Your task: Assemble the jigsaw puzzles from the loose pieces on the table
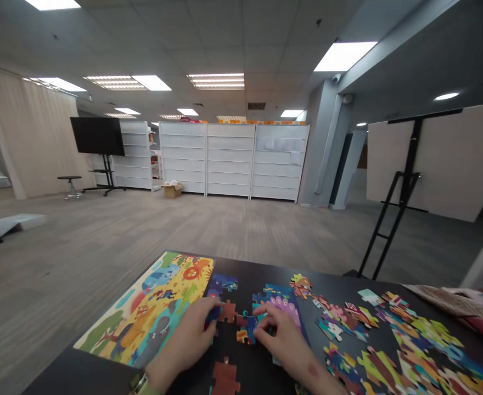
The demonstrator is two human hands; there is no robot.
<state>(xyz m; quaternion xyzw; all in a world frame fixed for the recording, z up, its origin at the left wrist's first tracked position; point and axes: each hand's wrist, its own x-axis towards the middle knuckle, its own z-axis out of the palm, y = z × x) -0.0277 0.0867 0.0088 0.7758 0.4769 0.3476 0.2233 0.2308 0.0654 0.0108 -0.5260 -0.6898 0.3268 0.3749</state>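
My left hand [190, 332] rests beside the yellow picture sheet, its thumb and forefinger closed around a dark blue puzzle piece [212, 315] that they partly hide. A brown puzzle piece [227, 311] lies against it. My right hand [282, 332] pinches the edge of a blue and orange puzzle piece [246, 328] on the black table [241, 378]. Joined pieces with a purple shape [285, 308] show behind my right fingers. Nearer to me lies another reddish-brown puzzle piece [225, 377]. Dark blue pieces [224, 283] sit beyond my left fingertips.
A yellow animal picture sheet [151, 312] covers the table's left side. Many loose puzzle pieces [414, 351] spread over the right, near a patterned cloth [451, 307]. Beyond the table stand an easel board [431, 159], white shelves [229, 159] and a screen [97, 136].
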